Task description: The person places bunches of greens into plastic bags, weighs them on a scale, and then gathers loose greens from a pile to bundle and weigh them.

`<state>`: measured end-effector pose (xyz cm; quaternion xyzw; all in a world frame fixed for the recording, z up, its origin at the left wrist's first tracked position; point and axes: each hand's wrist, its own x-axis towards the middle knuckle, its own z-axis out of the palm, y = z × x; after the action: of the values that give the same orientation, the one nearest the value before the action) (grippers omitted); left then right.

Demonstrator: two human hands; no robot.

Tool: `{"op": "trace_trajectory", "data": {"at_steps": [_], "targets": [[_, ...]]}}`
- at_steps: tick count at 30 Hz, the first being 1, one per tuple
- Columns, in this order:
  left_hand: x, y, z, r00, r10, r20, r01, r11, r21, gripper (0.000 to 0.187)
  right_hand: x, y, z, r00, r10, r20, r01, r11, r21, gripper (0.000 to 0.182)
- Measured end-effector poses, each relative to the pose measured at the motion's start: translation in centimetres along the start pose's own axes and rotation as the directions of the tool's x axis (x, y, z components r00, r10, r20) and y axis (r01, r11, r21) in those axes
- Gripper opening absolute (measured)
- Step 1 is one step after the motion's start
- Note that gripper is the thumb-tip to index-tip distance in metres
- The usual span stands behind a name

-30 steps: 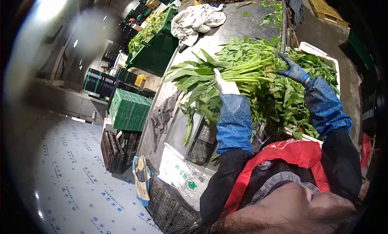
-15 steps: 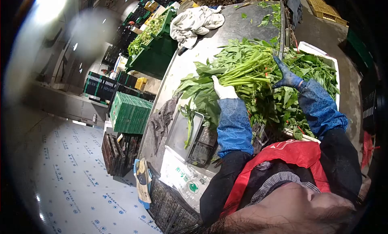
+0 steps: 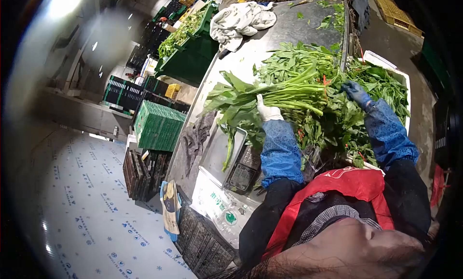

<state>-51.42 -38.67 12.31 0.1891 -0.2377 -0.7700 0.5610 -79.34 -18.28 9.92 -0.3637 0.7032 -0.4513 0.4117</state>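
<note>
My left hand (image 3: 268,108), in a white glove, is closed around the stems of a bunch of leafy greens (image 3: 294,93). The bunch lies sideways, leaves to the left, cut stem ends to the right, with a red tie (image 3: 326,81) near those ends. My right hand (image 3: 356,94), in a blue glove, is over the leaves right of the stem ends. Its fingers are bent together; whatever they grip is hidden. More greens (image 3: 386,88) fill a white foam box (image 3: 404,81) beside it. A scale (image 3: 242,175) with a metal tray (image 3: 219,151) stands near my left forearm, one sprig across the tray.
A white cloth (image 3: 241,23) lies at the table's far end, a dark rag (image 3: 197,139) along its left edge. Left of the table stand a green bin (image 3: 190,62) of leaves and stacked green crates (image 3: 159,125). A dark crate (image 3: 205,243) is at the near left.
My left hand has shifted the bunch slightly left and turned it flatter. My right hand, spread by the stem ends before, has moved right and down with its fingers drawn in.
</note>
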Motion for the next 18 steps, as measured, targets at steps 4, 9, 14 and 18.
{"op": "trace_trajectory", "data": {"at_steps": [4, 9, 14, 18], "targets": [[-0.1, 0.6, 0.2, 0.998, 0.059, 0.013, -0.058, 0.996, -0.062, 0.04, -0.3, 2.1, -0.8, 0.908, -0.379, 0.178, 0.406, 0.691, -0.598, 0.099], [-1.1, 2.0, 1.7, 0.992, 0.096, -0.079, -0.096, 0.995, 0.002, 0.032, -0.2, 1.9, 4.1, 0.789, -0.548, 0.277, 0.612, 0.663, -0.432, 0.093], [-2.4, 13.8, 2.5, 0.986, 0.045, -0.162, -0.009, 0.977, 0.212, 0.021, -2.4, 6.1, 4.4, 0.965, -0.018, 0.26, 0.255, 0.27, -0.928, 0.097], [-3.1, 23.5, -0.1, 0.945, 0.327, -0.023, -0.235, 0.725, 0.647, 0.035, 2.6, 20.8, -1.4, 0.959, 0.254, 0.125, 0.079, 0.186, -0.979, 0.092]]}}
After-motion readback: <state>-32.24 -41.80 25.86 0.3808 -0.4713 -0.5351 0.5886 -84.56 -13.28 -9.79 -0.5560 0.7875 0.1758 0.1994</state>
